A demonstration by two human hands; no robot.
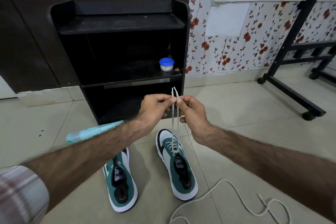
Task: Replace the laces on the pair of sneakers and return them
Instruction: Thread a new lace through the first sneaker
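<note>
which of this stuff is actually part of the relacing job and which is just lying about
Part of the job:
- right sneaker, laced
- left sneaker, no lace
- lace ends, pinched by left hand and right hand
- loose lace on floor

Lying about:
- blue-lidded jar
- black shelf unit
- teal tube
- wheeled stand

tiled floor [227, 114] — two sneakers [175, 163] | loose lace [236, 192] | black shelf unit [118, 56] — blue-lidded jar [166, 64]

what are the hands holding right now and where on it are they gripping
Both hold the white lace threaded through the right sneaker. Left hand and right hand each pinch one strand just below its tip, pulled up together.
</note>
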